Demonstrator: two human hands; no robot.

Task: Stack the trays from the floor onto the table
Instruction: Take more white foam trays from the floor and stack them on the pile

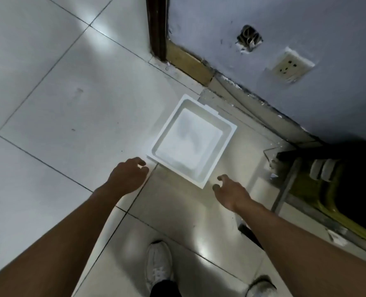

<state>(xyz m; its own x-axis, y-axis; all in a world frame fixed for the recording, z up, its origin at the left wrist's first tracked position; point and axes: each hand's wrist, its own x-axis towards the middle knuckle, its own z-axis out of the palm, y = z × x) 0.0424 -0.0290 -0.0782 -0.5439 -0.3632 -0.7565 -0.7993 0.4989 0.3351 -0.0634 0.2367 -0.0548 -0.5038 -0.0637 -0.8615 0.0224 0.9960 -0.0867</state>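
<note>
White tray (190,140) flat on tiled floor (49,103) near wall (285,39), left hand (127,175) and right hand (231,192) loosely spread, empty, flanking it, wall socket (290,65) beyond, dark frame (289,185) at right, shoe (158,262) below.

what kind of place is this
Probably a room indoors, worn or under repair: a glossy tiled floor, a wall socket beside a rough hole with loose wires, and a dark door frame.

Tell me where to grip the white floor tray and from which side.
Grip the white tray by its outer rim on two opposite sides, left hand from the left, right hand from the right. It lies flat, open side up, so fingers can likely hook under the lip.
</note>
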